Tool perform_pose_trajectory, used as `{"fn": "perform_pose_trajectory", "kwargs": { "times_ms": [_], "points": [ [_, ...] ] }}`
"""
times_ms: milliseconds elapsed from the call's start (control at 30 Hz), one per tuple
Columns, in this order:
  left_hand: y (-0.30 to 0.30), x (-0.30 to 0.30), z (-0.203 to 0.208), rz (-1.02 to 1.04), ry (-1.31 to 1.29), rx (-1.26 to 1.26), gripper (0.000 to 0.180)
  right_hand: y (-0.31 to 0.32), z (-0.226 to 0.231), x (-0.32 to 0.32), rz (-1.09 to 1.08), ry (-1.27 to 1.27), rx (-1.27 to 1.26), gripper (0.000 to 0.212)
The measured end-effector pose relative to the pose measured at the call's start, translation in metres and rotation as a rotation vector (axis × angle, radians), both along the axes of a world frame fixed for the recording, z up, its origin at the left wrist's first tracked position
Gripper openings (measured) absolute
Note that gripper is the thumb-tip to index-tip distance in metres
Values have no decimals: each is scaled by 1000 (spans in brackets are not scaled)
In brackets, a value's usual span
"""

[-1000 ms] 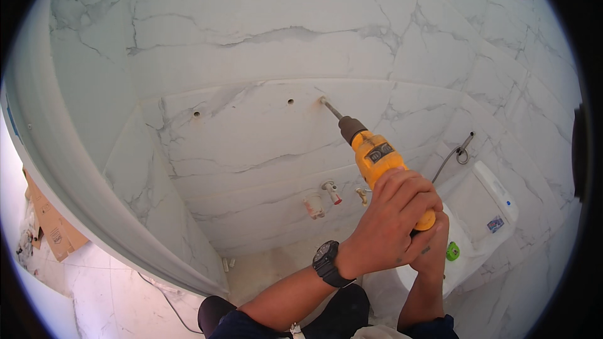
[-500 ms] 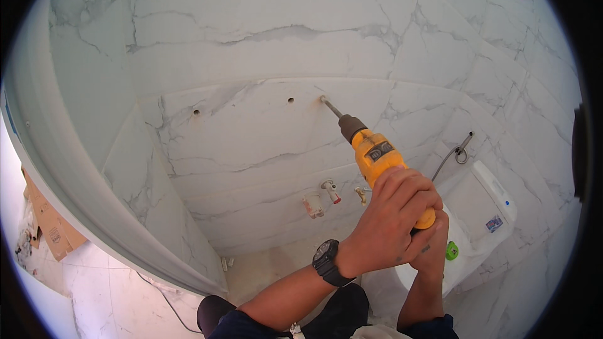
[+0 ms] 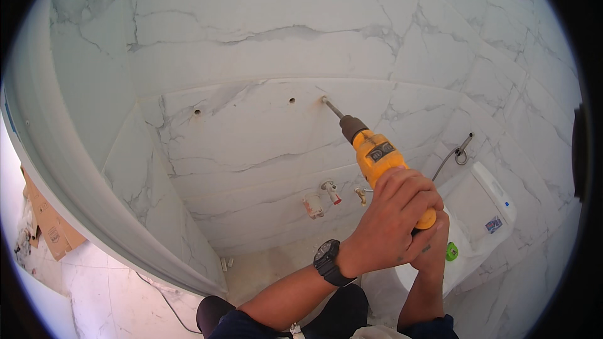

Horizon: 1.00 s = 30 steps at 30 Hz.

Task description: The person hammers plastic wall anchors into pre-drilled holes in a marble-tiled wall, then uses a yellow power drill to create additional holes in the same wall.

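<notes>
A yellow and black power drill points up and to the left, its long bit meeting the marbled wall tile at a dusty spot. My left hand, with a black watch on its wrist, is wrapped over the rear of the drill body. Beneath and behind it, my right hand is closed round the drill's back end and handle; its fingers are mostly hidden. To the left of the bit the wall has two round holes, a nearer one and one farther left.
Low on the wall are a white and red valve, a pipe stub and a brass tap. A white toilet stands at the right, below a flexible hose. Cardboard and a cable lie at the lower left.
Almost nothing differs. The view has shifted very slightly; the drill and both hands keep their place, with the bit still at the same spot on the wall.
</notes>
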<state>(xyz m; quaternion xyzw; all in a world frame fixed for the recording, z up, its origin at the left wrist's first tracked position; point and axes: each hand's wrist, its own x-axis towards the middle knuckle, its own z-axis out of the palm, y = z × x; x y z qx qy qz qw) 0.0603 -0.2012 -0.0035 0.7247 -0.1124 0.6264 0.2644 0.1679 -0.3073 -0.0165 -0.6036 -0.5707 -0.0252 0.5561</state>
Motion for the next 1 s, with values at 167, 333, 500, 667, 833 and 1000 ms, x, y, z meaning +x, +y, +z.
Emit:
{"fn": "perform_pose_trajectory", "kwargs": {
  "times_ms": [167,333,500,667,833,1000],
  "points": [
    [-1,0,0,0,5,-2,27,0,0,1,-3,3,-20,38],
    [-1,0,0,-1,3,-4,27,0,0,1,1,20,-17,39],
    [0,2,-1,6,1,0,27,1,-1,2,4,16,-14,39],
    [1,2,-1,9,3,10,28,0,-1,2,-7,28,-26,39],
    [1,2,-1,7,-6,12,29,1,-1,1,-2,41,-17,39],
    [2,2,-1,5,0,19,30,0,1,1,-14,-4,-21,39]
  ]
}}
